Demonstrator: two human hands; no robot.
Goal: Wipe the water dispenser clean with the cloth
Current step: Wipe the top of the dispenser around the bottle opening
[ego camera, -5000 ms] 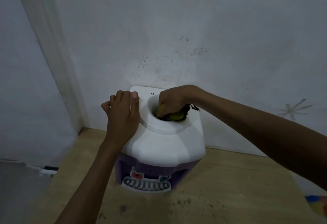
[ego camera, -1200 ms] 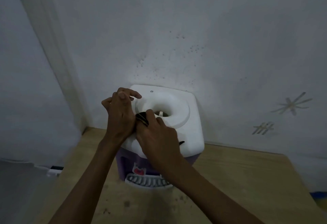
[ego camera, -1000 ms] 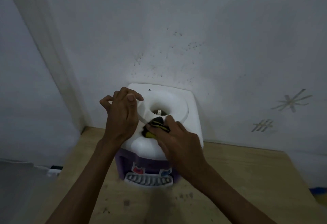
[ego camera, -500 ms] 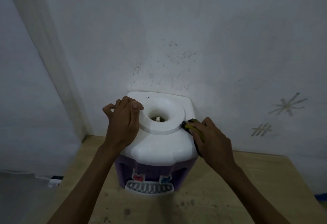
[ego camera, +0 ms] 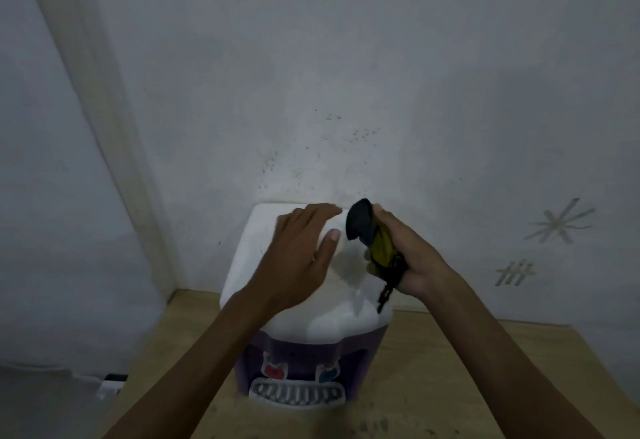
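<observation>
Right hand (ego camera: 412, 258): grips bunched cloth (ego camera: 372, 241), raised above dispenser (ego camera: 304, 303) top's right rear; left hand (ego camera: 304, 251): flat, fingers extended, nearer centre.

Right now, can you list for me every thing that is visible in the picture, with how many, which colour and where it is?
water dispenser: one, white top on a purple body, on the table against the wall
cloth: one, dark and yellow-green, bunched above the dispenser's right side, a dark strip hanging down
drip grille: one, white, at the dispenser's front base
taps: two, red and blue, above the grille
table: one, light wood, under the dispenser
wall: grey-white, behind, with dark specks and pale scratch marks on the right
left hand: one, flat over the dispenser top, fingers straight
right hand: one, grips the cloth
</observation>
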